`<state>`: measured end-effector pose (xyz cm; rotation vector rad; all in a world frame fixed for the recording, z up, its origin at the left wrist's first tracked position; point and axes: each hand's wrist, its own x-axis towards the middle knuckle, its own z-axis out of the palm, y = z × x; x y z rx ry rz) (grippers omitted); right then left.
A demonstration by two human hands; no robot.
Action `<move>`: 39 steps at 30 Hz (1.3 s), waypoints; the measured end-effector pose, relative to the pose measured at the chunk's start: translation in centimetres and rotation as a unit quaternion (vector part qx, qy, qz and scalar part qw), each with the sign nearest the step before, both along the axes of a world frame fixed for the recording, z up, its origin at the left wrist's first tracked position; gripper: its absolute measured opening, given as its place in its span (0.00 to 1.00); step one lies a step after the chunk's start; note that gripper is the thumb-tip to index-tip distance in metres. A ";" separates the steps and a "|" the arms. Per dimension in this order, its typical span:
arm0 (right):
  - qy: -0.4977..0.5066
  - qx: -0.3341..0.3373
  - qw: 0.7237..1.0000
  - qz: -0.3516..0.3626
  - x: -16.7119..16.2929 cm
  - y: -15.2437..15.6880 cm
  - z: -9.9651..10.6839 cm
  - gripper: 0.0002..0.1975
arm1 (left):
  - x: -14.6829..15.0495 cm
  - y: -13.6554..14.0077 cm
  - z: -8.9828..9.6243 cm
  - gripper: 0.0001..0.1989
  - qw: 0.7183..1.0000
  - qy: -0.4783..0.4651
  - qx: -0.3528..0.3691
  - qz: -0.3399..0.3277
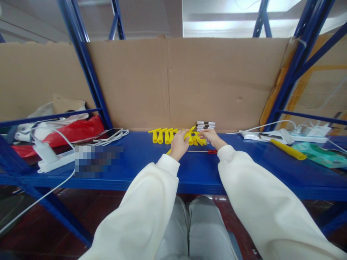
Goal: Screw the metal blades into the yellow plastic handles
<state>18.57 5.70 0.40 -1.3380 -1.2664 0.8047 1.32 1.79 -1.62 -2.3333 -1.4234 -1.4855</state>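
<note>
At the centre of the frame, your left hand is gripping a slim yellow tube. Just right of it, your right hand is curling beside small, angular yellow pieces; I cannot tell whether it is pinching one. Flared yellow tubes are lying in a row left of centre. Below your hands, a thin-shafted, red-handled screwdriver is resting on the smooth blue metal shelf, with creased brown cardboard standing behind.

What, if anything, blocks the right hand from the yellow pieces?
Nothing visible. The right hand is right at the yellow pieces; contact can't be told. The screwdriver lies on the near side, off that path.
</note>
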 end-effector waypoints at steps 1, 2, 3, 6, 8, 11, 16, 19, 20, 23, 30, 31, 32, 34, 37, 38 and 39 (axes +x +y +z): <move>-0.012 0.009 1.000 0.013 -0.2 0.3 -0.2 0.07 | 0.0 0.0 -0.1 0.20 1.000 0.001 0.000 -0.001; -0.028 0.015 0.999 0.027 -0.3 0.7 -0.5 0.07 | 0.0 0.0 -0.1 0.20 1.000 0.004 0.000 -0.001; -0.050 0.018 0.998 0.041 -0.4 1.0 -0.8 0.07 | 0.1 0.0 -0.1 0.20 1.000 0.008 -0.001 -0.001; -0.133 0.037 0.988 0.071 -0.1 1.7 -1.5 0.08 | 0.1 0.0 -0.1 0.19 1.000 0.021 -0.002 -0.004; -0.173 0.059 0.981 0.063 0.2 2.0 -1.8 0.06 | 0.1 0.0 -0.2 0.19 0.999 0.032 -0.002 -0.012; -0.176 0.083 0.981 0.019 0.6 1.7 -1.6 0.05 | 0.1 0.1 -0.2 0.20 0.999 0.043 -0.001 -0.020; -0.027 0.024 0.996 0.082 0.3 -1.3 0.1 0.13 | 0.0 0.0 -0.2 0.20 0.998 0.052 -0.012 -0.028; 0.039 -0.036 0.983 0.177 -0.3 -3.2 0.8 0.11 | 0.0 -0.2 -0.1 0.22 0.997 0.062 -0.025 -0.033; 0.050 -0.041 0.980 0.186 -0.5 -3.6 0.9 0.08 | 0.0 -0.3 -0.1 0.23 0.997 0.067 -0.030 -0.032; 0.060 -0.045 0.984 0.164 -0.8 -3.8 0.9 0.08 | 0.0 -0.5 0.0 0.25 0.995 0.081 -0.044 -0.027; 0.123 0.031 0.991 -0.030 1.0 -2.4 0.8 0.06 | 0.0 -0.8 0.1 0.22 0.994 0.090 -0.060 -0.023; 0.145 0.046 0.987 -0.059 1.4 -2.2 0.8 0.06 | 0.0 -0.8 0.1 0.22 0.994 0.090 -0.061 -0.023; 0.167 0.056 0.981 -0.082 1.8 -2.1 0.9 0.06 | 0.0 -0.9 0.1 0.21 0.994 0.090 -0.062 -0.025; 0.207 0.060 0.971 -0.103 2.3 -2.1 1.0 0.05 | 0.1 -1.0 0.1 0.21 0.994 0.088 -0.060 -0.032; 0.260 0.056 0.962 -0.069 2.5 -2.3 1.3 0.02 | 0.0 -0.7 0.4 0.21 0.995 0.080 -0.049 -0.031; 0.274 0.060 0.959 -0.047 2.4 -2.4 1.4 0.03 | -0.1 -0.5 0.6 0.21 0.996 0.072 -0.045 -0.019; 0.283 0.065 0.957 -0.025 2.2 -2.6 1.5 0.04 | -0.4 -0.2 0.9 0.21 0.997 0.059 -0.041 0.001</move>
